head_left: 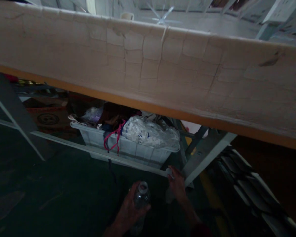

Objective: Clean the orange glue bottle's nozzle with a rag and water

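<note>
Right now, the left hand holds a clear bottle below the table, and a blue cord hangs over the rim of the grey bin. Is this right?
No: the head view shows the cord over the rim of the grey bin is red, not blue. The left hand holds the clear bottle.

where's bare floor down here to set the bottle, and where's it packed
The dark floor left of the left hand and bottle, in front of the frame rail, is bare. Crowded: the heaped bin, and stacked slats right of the right hand holding a cap.
</note>
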The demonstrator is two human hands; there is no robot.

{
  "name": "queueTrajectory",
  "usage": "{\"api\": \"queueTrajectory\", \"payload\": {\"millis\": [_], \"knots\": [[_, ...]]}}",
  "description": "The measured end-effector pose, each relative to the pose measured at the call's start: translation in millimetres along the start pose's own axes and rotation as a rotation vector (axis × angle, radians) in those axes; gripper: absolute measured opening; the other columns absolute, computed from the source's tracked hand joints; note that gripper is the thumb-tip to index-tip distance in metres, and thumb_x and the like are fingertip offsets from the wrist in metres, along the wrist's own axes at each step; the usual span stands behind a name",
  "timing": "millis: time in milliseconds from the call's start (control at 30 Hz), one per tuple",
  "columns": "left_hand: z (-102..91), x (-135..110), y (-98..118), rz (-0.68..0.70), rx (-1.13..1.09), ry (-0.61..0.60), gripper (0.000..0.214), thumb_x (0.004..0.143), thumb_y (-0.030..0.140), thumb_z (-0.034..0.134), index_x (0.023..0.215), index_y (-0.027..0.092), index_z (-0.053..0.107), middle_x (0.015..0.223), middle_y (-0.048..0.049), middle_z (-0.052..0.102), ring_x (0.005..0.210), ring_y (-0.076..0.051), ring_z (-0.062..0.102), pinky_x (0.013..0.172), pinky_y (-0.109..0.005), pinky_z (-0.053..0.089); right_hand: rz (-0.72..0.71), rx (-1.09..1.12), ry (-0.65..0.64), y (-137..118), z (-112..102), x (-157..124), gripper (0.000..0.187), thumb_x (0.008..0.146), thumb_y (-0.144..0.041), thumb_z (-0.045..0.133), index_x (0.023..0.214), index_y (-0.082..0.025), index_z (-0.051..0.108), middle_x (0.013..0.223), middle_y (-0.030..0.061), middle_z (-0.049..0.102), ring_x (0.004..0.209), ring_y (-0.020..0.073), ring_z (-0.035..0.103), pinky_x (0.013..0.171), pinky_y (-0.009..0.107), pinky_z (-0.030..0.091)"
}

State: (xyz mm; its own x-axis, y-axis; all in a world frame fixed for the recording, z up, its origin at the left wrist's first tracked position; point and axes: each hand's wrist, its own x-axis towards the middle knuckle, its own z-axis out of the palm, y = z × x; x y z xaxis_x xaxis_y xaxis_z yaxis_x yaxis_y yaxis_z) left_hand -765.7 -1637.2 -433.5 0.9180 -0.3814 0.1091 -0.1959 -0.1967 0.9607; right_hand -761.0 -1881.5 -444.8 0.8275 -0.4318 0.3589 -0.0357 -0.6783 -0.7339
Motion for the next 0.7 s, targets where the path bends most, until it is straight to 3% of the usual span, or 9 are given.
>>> {"api": "queueTrajectory", "payload": {"millis": [300, 433, 600, 700], "knots": [[-15.6, 4, -4, -0.041, 0.003, 0.050, 0.064, 0.058, 0.023, 0.069, 0.117, 0.013, 0.046, 0.116, -0.0154, 0.060, 0.110, -0.029, 0.055, 0.098, -0.041, 0.041, -0.054, -0.125, -0.066, 30, 20, 10, 0.028, 0.075, -0.027, 0.047, 0.094, -0.018, 0.066, 0.097, 0.0087, 0.068, 0.092, 0.0231, 0.063, 0.085, 0.038, 0.048], [-17.4, 5, -1, -0.017, -0.030, 0.046, 0.060, 0.060, 0.025, 0.069, 0.115, 0.017, 0.048, 0.112, -0.0120, 0.062, 0.107, -0.027, 0.057, 0.095, -0.039, 0.043, -0.104, -0.152, -0.106, 30, 24, 7, 0.026, 0.081, -0.028, 0.046, 0.092, -0.017, 0.067, 0.103, 0.0094, 0.067, 0.099, 0.0211, 0.061, 0.091, 0.038, 0.045], [-15.0, 8, -5, -0.027, -0.059, 0.090, 0.059, 0.057, 0.025, 0.071, 0.112, 0.018, 0.050, 0.108, -0.0093, 0.063, 0.104, -0.027, 0.058, 0.095, -0.040, 0.043, -0.153, -0.193, -0.151, 23, 23, 1, 0.024, 0.087, -0.031, 0.050, 0.100, -0.015, 0.062, 0.108, 0.0078, 0.065, 0.105, 0.0205, 0.057, 0.095, 0.045, 0.041], [-15.0, 8, -6, 0.010, -0.093, 0.076, 0.059, 0.060, 0.027, 0.069, 0.114, 0.018, 0.047, 0.111, -0.0104, 0.060, 0.106, -0.027, 0.056, 0.095, -0.040, 0.043, -0.148, -0.201, -0.146, 20, 17, -1, 0.025, 0.086, -0.027, 0.045, 0.102, -0.018, 0.062, 0.106, 0.0084, 0.065, 0.101, 0.0217, 0.059, 0.093, 0.042, 0.042]]}}
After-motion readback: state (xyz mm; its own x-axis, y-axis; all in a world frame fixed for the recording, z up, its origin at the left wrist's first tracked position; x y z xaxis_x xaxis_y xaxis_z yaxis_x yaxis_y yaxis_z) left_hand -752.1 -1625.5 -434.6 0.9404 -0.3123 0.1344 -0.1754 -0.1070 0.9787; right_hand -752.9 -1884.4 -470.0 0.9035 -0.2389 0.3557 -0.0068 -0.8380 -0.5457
